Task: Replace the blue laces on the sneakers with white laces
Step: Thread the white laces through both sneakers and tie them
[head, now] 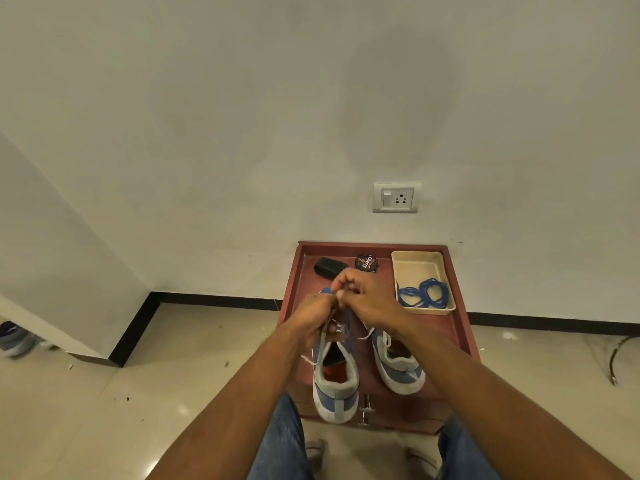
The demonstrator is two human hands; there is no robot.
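Two grey-and-blue sneakers stand on a low red-brown table (pixel 457 327), heels toward me. Over the left sneaker (pixel 335 382) both hands work close together. My left hand (pixel 313 315) and my right hand (pixel 360 294) each pinch a strand of white lace (pixel 341 332) above its tongue. A loose white lace end hangs off that shoe's left side. The right sneaker (pixel 398 362) carries white lace too, partly hidden under my right forearm. Blue laces (pixel 424 294) lie coiled in a beige tray (pixel 415 268) at the table's back right.
A black brush-like object (pixel 327 266) and a round shoe polish tin (pixel 366 263) sit at the table's back, against the white wall. A wall socket (pixel 396 198) is above. My jeans-clad knees are below the table edge. Another shoe (pixel 14 339) lies on the floor far left.
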